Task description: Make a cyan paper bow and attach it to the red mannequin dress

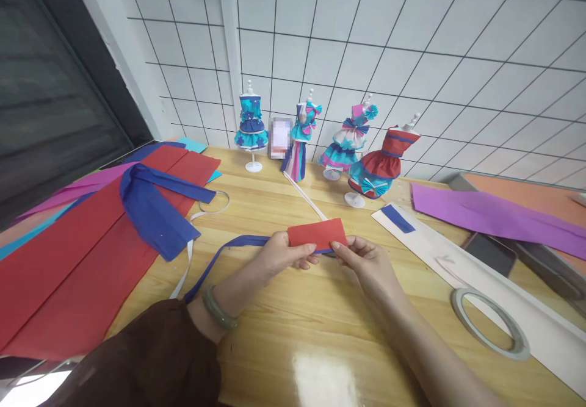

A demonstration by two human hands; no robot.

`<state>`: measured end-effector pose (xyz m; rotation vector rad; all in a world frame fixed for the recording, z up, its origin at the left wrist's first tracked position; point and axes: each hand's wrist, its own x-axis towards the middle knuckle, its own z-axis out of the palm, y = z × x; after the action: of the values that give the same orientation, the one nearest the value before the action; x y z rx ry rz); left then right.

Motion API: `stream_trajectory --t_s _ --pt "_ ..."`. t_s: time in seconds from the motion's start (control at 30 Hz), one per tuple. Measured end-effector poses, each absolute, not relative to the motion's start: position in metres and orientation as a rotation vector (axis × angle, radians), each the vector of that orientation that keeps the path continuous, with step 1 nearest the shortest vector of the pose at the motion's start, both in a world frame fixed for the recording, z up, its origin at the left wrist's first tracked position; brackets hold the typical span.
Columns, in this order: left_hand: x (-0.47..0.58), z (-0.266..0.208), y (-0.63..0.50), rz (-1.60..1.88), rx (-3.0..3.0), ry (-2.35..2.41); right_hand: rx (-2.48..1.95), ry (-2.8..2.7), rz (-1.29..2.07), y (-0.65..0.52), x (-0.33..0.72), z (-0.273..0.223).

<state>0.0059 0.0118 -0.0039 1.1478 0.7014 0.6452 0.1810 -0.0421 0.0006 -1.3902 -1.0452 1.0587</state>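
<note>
A small red rectangular piece (pixel 317 234), paper or fabric, is held level above the wooden table (pixel 284 327). My left hand (pixel 284 254) pinches its lower left part, thumb on top and fingers beneath. At the lower right corner, my right hand (pixel 361 257) pinches it the same way. A narrow blue strip (pixel 229 245) runs along the red piece's lower edge, passes under my left hand and trails off to the left. Behind the red piece a thin white strip (pixel 306 194) lies toward the dress forms.
Several miniature dress forms, one in a red dress (pixel 394 151), stand along the tiled wall. Red sheets (pixel 91 242) and a folded blue strip (pixel 155 212) lie left. On the right are a roll of tape (pixel 458 306), a white sheet (pixel 439 254) and a purple sheet (pixel 480 212).
</note>
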Motion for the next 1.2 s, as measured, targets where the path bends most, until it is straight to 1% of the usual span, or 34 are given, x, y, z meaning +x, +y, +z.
stream_trajectory --t_s 0.3,0.37,0.47,0.53,0.63,0.8,0.9,1.0,1.07,1.2 --pt "0.006 -0.005 0.014 0.683 1.136 0.672 -1.411 -1.118 1.021 -0.044 0.18 0.008" --pt "0.006 -0.004 0.015 0.715 1.1 0.685 -1.485 -1.19 0.912 -0.043 0.187 0.009" --pt "0.003 -0.001 0.016 0.778 1.007 0.65 -1.742 -1.47 0.566 -0.041 0.201 0.008" --pt "0.002 0.0 0.018 0.825 0.921 0.614 -1.84 -1.638 0.43 -0.041 0.208 0.006" --pt "0.0 -0.001 0.023 0.879 0.78 0.578 -1.865 -1.814 0.398 -0.043 0.209 0.004" --pt "0.0 -0.004 0.031 0.856 0.659 0.587 -1.884 -1.977 0.395 -0.048 0.198 0.003" --pt "0.001 -0.005 0.031 0.886 0.677 0.59 -1.741 -1.866 0.584 -0.047 0.189 0.004" --pt "0.003 -0.004 0.027 0.964 0.745 0.584 -1.572 -1.578 0.945 -0.048 0.178 0.007" --pt "0.004 -0.002 0.025 0.99 0.783 0.606 -1.533 -1.441 1.13 -0.049 0.172 0.01" --pt "0.005 0.004 0.019 0.991 0.839 0.677 -1.48 -1.273 1.329 -0.052 0.163 0.011"
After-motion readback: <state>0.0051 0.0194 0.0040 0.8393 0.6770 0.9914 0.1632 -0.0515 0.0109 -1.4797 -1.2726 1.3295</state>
